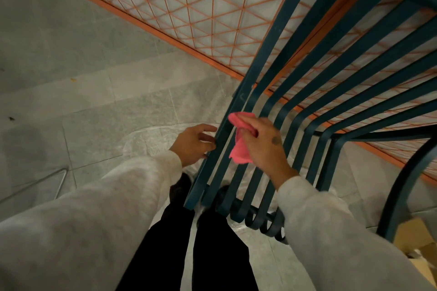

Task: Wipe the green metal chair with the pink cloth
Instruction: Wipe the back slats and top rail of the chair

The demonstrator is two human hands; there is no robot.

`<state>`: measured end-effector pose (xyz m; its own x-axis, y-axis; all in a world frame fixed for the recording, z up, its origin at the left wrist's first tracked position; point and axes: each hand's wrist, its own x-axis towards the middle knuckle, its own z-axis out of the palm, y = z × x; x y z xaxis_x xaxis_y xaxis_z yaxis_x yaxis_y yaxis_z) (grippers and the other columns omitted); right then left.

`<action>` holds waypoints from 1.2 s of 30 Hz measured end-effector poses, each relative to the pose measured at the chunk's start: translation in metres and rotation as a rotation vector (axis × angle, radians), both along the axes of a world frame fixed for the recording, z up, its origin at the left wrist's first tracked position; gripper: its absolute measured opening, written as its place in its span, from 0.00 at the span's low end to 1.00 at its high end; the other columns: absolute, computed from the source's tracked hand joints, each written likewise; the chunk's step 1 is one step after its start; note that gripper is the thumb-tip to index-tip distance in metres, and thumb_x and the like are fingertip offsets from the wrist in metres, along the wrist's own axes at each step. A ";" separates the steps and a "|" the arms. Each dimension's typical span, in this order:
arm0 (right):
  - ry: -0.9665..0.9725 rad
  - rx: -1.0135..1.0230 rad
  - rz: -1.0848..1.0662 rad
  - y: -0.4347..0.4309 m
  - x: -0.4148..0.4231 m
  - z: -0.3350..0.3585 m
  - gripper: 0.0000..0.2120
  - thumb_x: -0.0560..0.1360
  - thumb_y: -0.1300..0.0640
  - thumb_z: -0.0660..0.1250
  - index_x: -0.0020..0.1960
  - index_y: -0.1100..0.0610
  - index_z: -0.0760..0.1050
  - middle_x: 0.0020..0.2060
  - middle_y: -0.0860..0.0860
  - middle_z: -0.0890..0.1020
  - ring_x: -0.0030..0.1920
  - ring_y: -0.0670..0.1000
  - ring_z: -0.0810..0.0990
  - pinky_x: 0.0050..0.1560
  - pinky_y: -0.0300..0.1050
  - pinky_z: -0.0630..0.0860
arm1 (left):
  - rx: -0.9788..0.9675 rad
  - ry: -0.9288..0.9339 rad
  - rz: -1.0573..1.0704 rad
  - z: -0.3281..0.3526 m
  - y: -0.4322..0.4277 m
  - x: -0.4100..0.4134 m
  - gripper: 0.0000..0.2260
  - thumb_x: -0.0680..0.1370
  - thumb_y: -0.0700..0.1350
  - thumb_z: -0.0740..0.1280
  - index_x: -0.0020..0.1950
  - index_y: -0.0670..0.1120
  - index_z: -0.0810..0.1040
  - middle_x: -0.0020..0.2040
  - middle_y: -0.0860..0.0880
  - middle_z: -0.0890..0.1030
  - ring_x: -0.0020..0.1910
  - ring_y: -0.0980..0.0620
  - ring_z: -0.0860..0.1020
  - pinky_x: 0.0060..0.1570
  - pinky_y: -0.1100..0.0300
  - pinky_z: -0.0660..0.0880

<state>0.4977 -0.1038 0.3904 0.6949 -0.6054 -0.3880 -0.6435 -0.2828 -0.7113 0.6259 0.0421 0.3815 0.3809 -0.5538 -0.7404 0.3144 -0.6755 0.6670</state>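
Directly below us stands the green metal chair [279, 92], its flat slats running as long bars from the seat's front edge near our legs away to the upper right, where they bend up into the backrest. Each slat's long axis follows that same diagonal, and the curled front ends hang just in front of our dark trousers [212, 243]. A curved armrest [402, 184] of the chair sweeps down at the right.

Our right hand [264, 144] hovers over the seat slats, back of the hand facing up, wrist bent slightly, fingers closed around the pink cloth [240, 146]. That cloth is bunched, one end poking out above the fingers and the rest hanging beneath the palm onto the second and third slats from the left.

Our left hand [194, 144] reaches in from the left with fingers loosely curled and holding nothing, its fingertips touching the outer edge of the leftmost slat. Both forearms wear pale grey sleeves [118, 208].

Under the chair lies clear plastic sheeting [153, 139] on the grey tiled floor [71, 54]. An orange wire grid [189, 7] runs behind the chair.
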 end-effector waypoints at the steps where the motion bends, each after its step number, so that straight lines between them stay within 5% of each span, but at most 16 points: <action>1: 0.012 -0.011 -0.024 -0.005 0.008 -0.001 0.18 0.79 0.55 0.63 0.68 0.43 0.71 0.59 0.47 0.73 0.57 0.47 0.73 0.61 0.44 0.70 | 0.009 -0.012 -0.024 0.001 -0.004 0.002 0.18 0.75 0.35 0.70 0.62 0.49 0.77 0.52 0.47 0.84 0.51 0.50 0.82 0.43 0.61 0.80; 6: 0.022 0.012 -0.009 0.014 0.017 -0.008 0.19 0.79 0.56 0.63 0.69 0.44 0.71 0.61 0.47 0.72 0.64 0.51 0.71 0.70 0.52 0.67 | 0.044 -0.028 -0.095 -0.002 -0.008 0.004 0.16 0.75 0.35 0.69 0.61 0.47 0.78 0.52 0.45 0.83 0.50 0.48 0.83 0.45 0.56 0.81; 9: -0.012 0.044 0.083 0.038 -0.001 -0.008 0.18 0.79 0.58 0.64 0.67 0.45 0.73 0.58 0.46 0.72 0.59 0.50 0.74 0.65 0.51 0.72 | 0.037 -0.055 -0.097 -0.004 -0.008 0.003 0.16 0.75 0.36 0.70 0.60 0.47 0.79 0.52 0.45 0.83 0.50 0.47 0.82 0.49 0.51 0.82; 13: -0.017 -0.013 0.145 0.023 -0.003 -0.008 0.16 0.78 0.60 0.64 0.61 0.45 0.78 0.48 0.41 0.71 0.51 0.45 0.73 0.61 0.45 0.74 | 0.025 -0.062 -0.080 -0.004 -0.007 0.002 0.15 0.74 0.36 0.70 0.59 0.48 0.80 0.50 0.47 0.84 0.50 0.49 0.83 0.45 0.55 0.82; 18: 0.034 -0.090 -0.069 0.005 0.026 -0.011 0.17 0.79 0.59 0.62 0.65 0.46 0.75 0.57 0.49 0.72 0.56 0.48 0.71 0.65 0.42 0.66 | 0.034 -0.072 -0.068 -0.005 -0.007 0.000 0.15 0.75 0.35 0.69 0.59 0.48 0.79 0.52 0.44 0.83 0.51 0.47 0.82 0.50 0.50 0.82; 26: 0.029 -0.072 0.205 0.032 -0.001 -0.008 0.17 0.79 0.56 0.64 0.67 0.46 0.75 0.58 0.49 0.75 0.57 0.49 0.75 0.65 0.48 0.72 | 0.027 -0.092 -0.080 -0.005 -0.006 0.001 0.13 0.75 0.36 0.70 0.57 0.49 0.80 0.51 0.46 0.83 0.50 0.50 0.82 0.49 0.50 0.82; 32: 0.032 -0.075 -0.038 0.011 0.026 -0.007 0.15 0.80 0.56 0.62 0.64 0.47 0.76 0.59 0.50 0.75 0.60 0.51 0.75 0.65 0.41 0.68 | 0.043 -0.079 -0.107 -0.006 -0.008 0.003 0.15 0.75 0.35 0.69 0.59 0.48 0.79 0.51 0.45 0.84 0.50 0.49 0.82 0.47 0.55 0.82; 36: -0.001 -0.032 0.054 0.036 0.013 -0.003 0.15 0.80 0.56 0.62 0.66 0.48 0.75 0.61 0.49 0.74 0.60 0.50 0.74 0.66 0.42 0.69 | 0.038 -0.098 -0.121 -0.006 -0.008 0.004 0.15 0.74 0.36 0.70 0.59 0.48 0.78 0.52 0.46 0.83 0.51 0.49 0.82 0.49 0.53 0.82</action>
<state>0.5102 -0.0677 0.3873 0.7276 -0.5790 -0.3679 -0.6256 -0.3400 -0.7022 0.6302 0.0343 0.3758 0.3846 -0.5727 -0.7239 0.1634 -0.7296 0.6640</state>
